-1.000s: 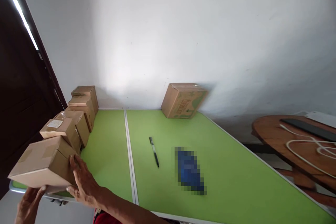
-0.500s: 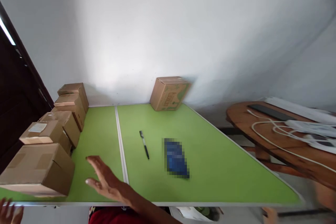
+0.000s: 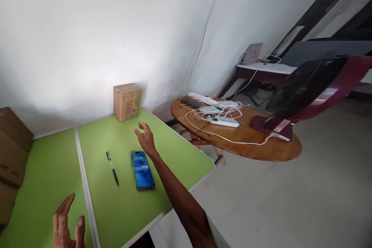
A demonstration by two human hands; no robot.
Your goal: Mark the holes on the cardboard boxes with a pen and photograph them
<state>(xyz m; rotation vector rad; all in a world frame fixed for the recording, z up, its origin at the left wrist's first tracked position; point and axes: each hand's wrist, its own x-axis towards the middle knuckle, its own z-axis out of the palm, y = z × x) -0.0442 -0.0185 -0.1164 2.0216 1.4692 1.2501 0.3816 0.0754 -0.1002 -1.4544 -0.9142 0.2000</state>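
While R hand (image 3: 145, 139) hangs over tbl (image 3: 180, 162), between printed carton (image 3: 127, 104) at far edge & phone (image 3: 145, 174), fingers part-curled, thumb apart, L hand (image 3: 64, 228) hovers nearer, fingers wide; both empty. Prob. reach step; gripping carton calls for palms on opp. sides.

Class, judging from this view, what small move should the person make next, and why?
Probably extend the right hand a little farther, toward the cardboard box with green print. That hand is open and holds nothing, and the box stands just beyond its fingers. The left hand, also open and free, is farther from the box.
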